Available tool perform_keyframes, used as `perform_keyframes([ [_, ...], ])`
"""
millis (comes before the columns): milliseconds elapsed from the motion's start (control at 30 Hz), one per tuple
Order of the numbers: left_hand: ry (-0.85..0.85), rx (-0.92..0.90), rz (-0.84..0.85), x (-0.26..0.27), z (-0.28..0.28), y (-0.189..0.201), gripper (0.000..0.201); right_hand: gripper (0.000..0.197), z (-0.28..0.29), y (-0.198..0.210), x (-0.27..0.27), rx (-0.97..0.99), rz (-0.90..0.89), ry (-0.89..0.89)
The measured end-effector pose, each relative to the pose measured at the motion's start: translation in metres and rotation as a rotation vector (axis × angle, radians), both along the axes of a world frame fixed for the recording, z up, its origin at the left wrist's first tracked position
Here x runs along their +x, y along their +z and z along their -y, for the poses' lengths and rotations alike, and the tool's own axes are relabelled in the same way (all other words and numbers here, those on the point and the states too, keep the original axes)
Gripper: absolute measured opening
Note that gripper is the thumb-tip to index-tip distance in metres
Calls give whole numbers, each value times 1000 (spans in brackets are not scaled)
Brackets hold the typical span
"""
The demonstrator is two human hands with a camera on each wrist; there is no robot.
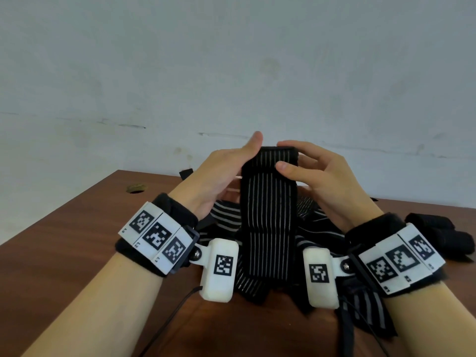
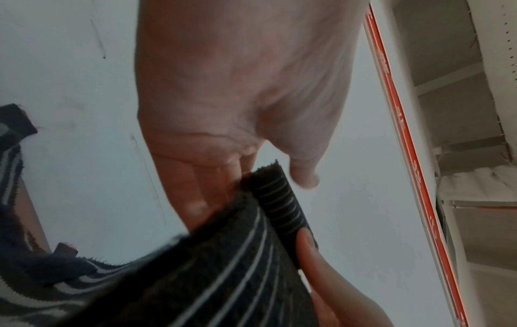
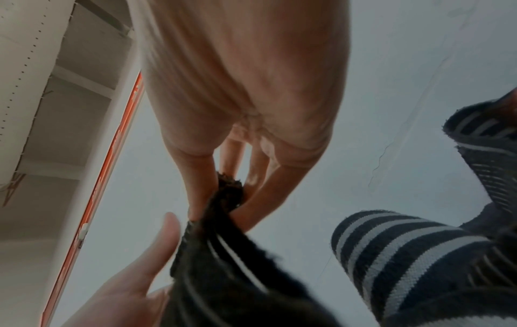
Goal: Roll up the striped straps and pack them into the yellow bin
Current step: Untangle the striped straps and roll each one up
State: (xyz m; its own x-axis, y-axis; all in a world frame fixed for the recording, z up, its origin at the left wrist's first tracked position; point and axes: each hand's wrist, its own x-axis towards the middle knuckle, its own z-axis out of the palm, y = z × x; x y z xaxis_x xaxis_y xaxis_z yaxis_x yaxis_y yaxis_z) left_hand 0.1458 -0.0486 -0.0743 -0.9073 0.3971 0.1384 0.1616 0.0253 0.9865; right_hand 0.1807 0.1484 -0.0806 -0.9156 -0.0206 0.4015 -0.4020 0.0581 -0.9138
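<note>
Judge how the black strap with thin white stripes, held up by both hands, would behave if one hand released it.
The black knitted strap with thin white stripes hangs limp from the rolled top, so it is probably floppy. The left hand and right hand both pinch that roll; released, it would likely unwind. Its fuzzy edges suggest a non-slippery grip.

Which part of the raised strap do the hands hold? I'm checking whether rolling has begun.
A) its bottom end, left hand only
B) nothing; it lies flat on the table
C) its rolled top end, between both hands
C: the left hand and right hand hold the strap at its rolled top end, its length hanging down.
</note>
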Motion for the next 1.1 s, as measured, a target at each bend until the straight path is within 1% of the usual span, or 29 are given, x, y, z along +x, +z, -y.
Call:
perform_keyframes([
  [100,59,0,-51,0,2,0,32,38,3,-4,-3,-18,30,6],
  [167,85,-1,-72,-2,3,0,24,40,4,-4,-4,-28,48,14],
  [233,81,13,-83,-4,3,-2,19,33,6,-3,-3,-29,85,38],
  [333,48,22,-92,-3,2,-3,20,29,8,-4,0,-5,120,37],
  [433,39,27,-63,0,1,-2,27,24,5,-4,-1,-14,46,-8],
  [533,10,5,27,3,-2,1,52,28,1,-1,-2,-26,0,-30],
  [567,14,1,48,3,-3,2,58,31,0,0,-2,-25,1,-19],
  [600,24,3,50,3,-2,2,56,33,0,0,-1,-27,9,-6],
  [700,37,30,-1,2,-2,1,31,42,2,-2,-2,-34,37,-5],
  [767,41,43,-41,1,-2,0,20,43,3,-2,-3,-69,81,7],
  [833,35,36,-85,-1,-2,0,21,33,5,-1,-2,-70,143,12],
  [900,15,28,-112,-3,-2,-3,29,34,5,-2,-1,-11,166,-34],
  [1000,13,45,-108,-3,-2,-5,35,29,5,-3,-1,9,118,-85],
  [1100,-19,104,-40,-2,-4,-4,35,21,5,-3,-2,-35,33,-128],
])
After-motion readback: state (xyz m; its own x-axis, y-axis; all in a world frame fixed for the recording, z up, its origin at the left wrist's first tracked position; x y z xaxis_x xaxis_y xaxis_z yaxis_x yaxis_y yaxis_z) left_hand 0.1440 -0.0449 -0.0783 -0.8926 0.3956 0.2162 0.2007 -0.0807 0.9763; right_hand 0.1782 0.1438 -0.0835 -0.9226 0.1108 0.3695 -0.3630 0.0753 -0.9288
